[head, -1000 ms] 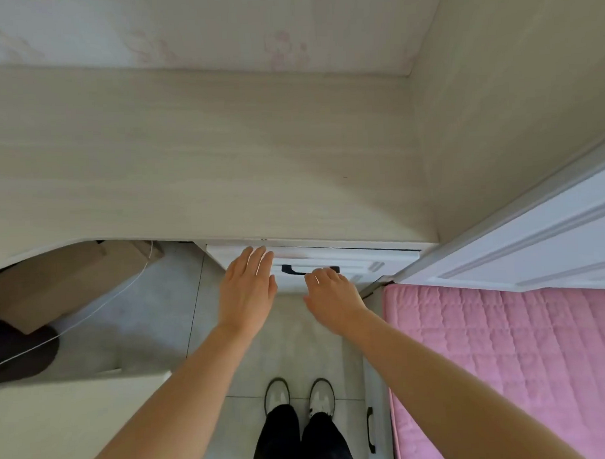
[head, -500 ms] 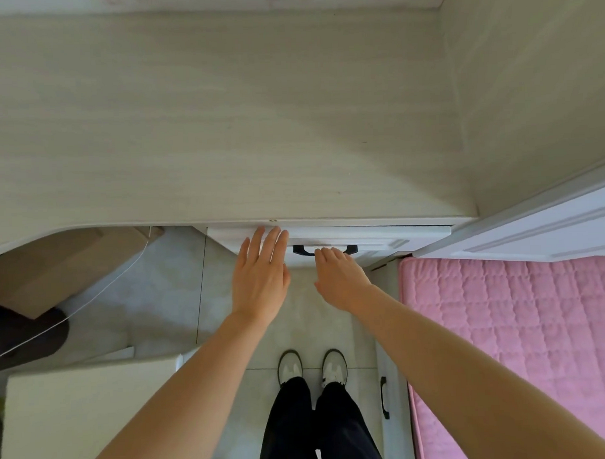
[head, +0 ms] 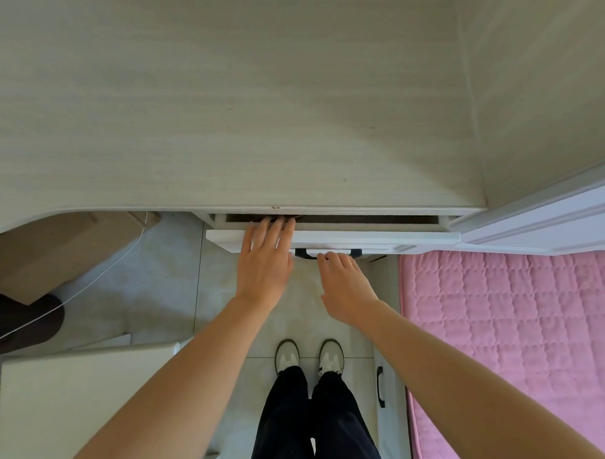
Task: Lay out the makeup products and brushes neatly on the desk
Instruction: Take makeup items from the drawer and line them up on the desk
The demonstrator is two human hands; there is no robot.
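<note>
The pale wood desk fills the upper view and its top is bare. Under its front edge a white drawer stands pulled out a little, showing a narrow dark gap; what lies inside is hidden. My left hand lies flat with fingers apart, its fingertips over the drawer's top edge at the gap. My right hand reaches the black drawer handle, fingertips hooked on it. No makeup products or brushes are in sight.
A pink quilted bed lies at the right, beside a white panel. Below the desk sit a cardboard box, a white cord and a dark object. A white box stands lower left. My feet are on tile.
The drawer has slid out from under the desk edge, opening a dark gap. My left fingers moved onto its top edge. The view has tilted further down over the desk.
</note>
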